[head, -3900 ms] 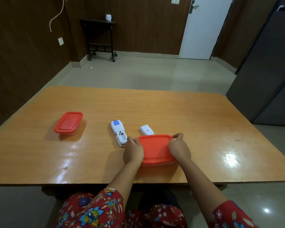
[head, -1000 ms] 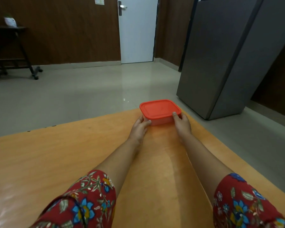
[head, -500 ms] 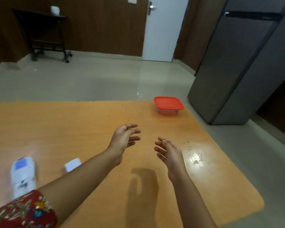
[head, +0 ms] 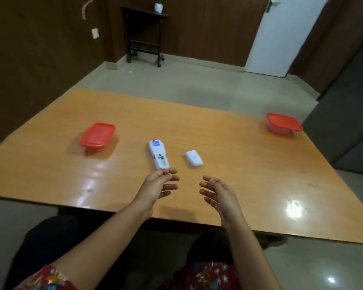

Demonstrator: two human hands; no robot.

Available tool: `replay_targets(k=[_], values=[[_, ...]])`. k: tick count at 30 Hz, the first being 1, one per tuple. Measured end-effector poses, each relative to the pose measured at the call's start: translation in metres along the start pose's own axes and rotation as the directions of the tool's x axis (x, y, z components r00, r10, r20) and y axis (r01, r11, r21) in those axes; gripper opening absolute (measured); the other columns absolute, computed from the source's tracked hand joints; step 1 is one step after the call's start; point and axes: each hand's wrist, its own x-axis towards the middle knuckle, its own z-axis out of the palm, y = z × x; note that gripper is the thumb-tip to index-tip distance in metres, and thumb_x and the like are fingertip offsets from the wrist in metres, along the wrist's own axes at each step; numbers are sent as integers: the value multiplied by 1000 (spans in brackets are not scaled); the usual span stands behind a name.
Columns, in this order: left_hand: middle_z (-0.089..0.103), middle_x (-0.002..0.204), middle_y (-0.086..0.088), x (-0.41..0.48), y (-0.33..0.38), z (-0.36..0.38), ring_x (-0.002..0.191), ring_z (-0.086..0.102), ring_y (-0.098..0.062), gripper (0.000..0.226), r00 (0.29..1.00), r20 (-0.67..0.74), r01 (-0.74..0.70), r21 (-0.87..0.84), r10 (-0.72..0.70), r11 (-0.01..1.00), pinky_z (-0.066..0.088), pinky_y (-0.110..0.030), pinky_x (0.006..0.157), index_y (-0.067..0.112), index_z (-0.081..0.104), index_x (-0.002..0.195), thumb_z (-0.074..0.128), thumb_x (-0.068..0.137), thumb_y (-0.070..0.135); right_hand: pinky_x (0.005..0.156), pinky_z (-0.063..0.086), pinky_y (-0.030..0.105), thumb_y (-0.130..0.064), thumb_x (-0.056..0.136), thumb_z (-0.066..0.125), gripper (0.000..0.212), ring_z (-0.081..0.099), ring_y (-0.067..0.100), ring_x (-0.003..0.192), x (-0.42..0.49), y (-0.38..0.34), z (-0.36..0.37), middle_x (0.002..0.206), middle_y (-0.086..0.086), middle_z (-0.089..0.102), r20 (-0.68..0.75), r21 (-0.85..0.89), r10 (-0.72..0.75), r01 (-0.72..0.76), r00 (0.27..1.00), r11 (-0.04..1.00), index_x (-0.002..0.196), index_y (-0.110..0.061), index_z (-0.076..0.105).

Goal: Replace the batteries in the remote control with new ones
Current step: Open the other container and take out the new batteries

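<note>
A white remote control (head: 158, 154) lies face down in the middle of the wooden table (head: 228, 147), its battery compartment uncovered. Its white battery cover (head: 193, 158) lies just to the right of it. My left hand (head: 158, 186) hovers open just below the remote's near end, fingers relaxed and holding nothing. My right hand (head: 219, 195) hovers open beside it, palm turned inward, also holding nothing. A closed red-lidded container (head: 97, 135) sits at the left. A second red-lidded container (head: 283, 124) sits at the table's far right edge.
A grey cabinet (head: 348, 101) stands right of the table. A dark side table (head: 144, 34) and a white door (head: 281, 36) are at the back wall. The table's near edge is just under my forearms.
Both hands let go of the red-lidded container at the far right edge and drew back open toward the remote. The view swung back to the table's middle.
</note>
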Motion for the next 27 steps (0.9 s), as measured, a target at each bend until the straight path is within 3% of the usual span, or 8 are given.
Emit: replay_targets(k=[9,11,14,17,20,23,27], values=[[66,102,1,-13,-10,-122,90,62,-17,22,956,-278,-98,13,98,995,43,-27,76,19,60,110,43,97,15,77,46,27,-23,93,51,17,63,15,94,-1,9,110,101,-2,69,218,-312,-160,225,963,923,103,-22,65],[64,106,-1,-7,-12,-146,94,60,-20,21,927,-345,-144,36,147,989,42,-27,77,17,58,113,45,96,13,81,45,25,-26,92,53,21,60,13,102,12,14,132,109,-6,66,300,-436,-186,309,935,845,111,-23,64],[59,117,-2,14,-12,-176,109,57,-24,25,872,-446,-178,99,204,979,41,-28,77,18,54,115,54,91,11,94,41,28,-28,92,54,38,53,14,119,35,21,159,129,-3,57,393,-649,-206,429,896,628,129,-22,53],[44,138,-2,42,-4,-197,123,47,-24,53,843,-480,-106,296,244,949,40,-34,93,18,42,132,65,85,20,102,37,31,-29,90,53,52,42,18,129,51,30,175,144,0,43,417,-778,-253,487,873,397,139,-20,41],[30,148,-8,74,10,-207,131,39,-30,85,816,-514,22,485,265,874,40,-42,100,20,28,143,75,75,35,104,34,33,-34,90,49,53,36,20,132,59,39,180,146,-2,36,427,-831,-295,500,855,244,140,-21,38],[23,152,-11,106,19,-206,136,30,-34,107,805,-539,136,574,248,808,37,-44,102,21,16,147,80,64,47,105,35,34,-36,90,48,47,36,20,130,67,41,178,142,-5,39,436,-831,-310,510,845,223,135,-24,43],[20,153,-9,140,24,-200,138,25,-32,119,808,-556,279,655,198,702,31,-46,104,29,6,148,78,58,60,104,36,33,-34,91,45,40,36,19,125,75,39,177,138,-8,42,445,-818,-319,525,837,236,131,-27,47]])
